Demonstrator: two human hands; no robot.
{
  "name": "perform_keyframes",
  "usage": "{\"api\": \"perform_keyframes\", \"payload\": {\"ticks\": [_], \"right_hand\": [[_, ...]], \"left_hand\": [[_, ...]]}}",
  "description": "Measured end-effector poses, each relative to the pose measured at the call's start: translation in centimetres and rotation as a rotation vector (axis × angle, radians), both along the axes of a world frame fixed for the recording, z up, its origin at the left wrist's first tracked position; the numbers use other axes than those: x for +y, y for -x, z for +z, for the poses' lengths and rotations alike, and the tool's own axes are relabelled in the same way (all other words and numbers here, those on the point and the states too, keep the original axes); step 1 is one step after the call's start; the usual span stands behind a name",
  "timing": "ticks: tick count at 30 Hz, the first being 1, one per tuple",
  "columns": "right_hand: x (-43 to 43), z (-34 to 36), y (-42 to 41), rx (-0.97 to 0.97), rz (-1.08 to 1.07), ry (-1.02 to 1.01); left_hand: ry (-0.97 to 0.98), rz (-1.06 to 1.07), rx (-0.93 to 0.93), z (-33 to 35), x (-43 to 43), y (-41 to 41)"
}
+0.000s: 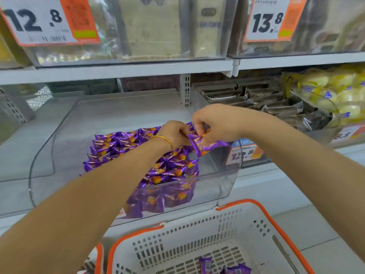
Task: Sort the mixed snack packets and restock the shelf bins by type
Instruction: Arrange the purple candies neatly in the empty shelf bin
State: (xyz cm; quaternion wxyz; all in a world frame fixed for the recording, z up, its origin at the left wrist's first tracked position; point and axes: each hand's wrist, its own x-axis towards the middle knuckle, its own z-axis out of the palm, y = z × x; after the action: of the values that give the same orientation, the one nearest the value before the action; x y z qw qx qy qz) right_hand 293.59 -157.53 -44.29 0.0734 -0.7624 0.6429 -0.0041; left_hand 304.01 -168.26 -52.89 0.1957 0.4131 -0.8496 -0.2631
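Basket: I'm seeing the white basket (pixel 197 224) sitting just in front of the clear bin (pixel 217 184), loose packets (pixel 235 269) lying inside.
Hands: I'm pinching one purple packet (pixel 207 147) between left hand (pixel 175 133) and right hand (pixel 215 123), above the bin's right side.
Stock: stacked packets (pixel 138 153) are lying in rows inside the bin.

Arms outstretched, left hand (pixel 175 133), right hand (pixel 214 123) pinching purple packet (pixel 208 147)

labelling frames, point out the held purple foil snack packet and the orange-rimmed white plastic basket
purple foil snack packet (pixel 207 147), head view, wrapper middle
orange-rimmed white plastic basket (pixel 235 204), head view, far rim
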Motion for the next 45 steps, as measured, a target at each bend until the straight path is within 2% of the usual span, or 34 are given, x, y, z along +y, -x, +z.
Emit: {"api": "perform_keyframes", "payload": {"ticks": [4,12,16,21,31,45], "right_hand": [[-1.7,-0.6,-0.7,0.192,0.008,-0.096],[-3.8,-2.5,-0.2,0.233,0.055,-0.215],[-4.3,-3.5,0.3,0.247,0.076,-0.219],[-4.7,-3.9,0.5,0.271,0.072,-0.221],[-4.7,-4.4,-0.3,0.369,-0.014,-0.214],[-3.0,-5.5,-0.8,0.419,-0.031,-0.137]], "left_hand": [[-0.002,-0.04,-0.037,-0.1,-0.3,0.0],[0.098,-0.014,-0.178,-0.2,0.3,0.2],[0.097,-0.012,-0.226,0.5,0.7,-1.3],[-0.022,-0.213,-0.288,0.2,2.8,-3.2],[0.086,-0.214,-0.351,-0.1,3.1,-3.6],[0.075,-0.212,-0.377,0.1,3.3,-4.2]]}}
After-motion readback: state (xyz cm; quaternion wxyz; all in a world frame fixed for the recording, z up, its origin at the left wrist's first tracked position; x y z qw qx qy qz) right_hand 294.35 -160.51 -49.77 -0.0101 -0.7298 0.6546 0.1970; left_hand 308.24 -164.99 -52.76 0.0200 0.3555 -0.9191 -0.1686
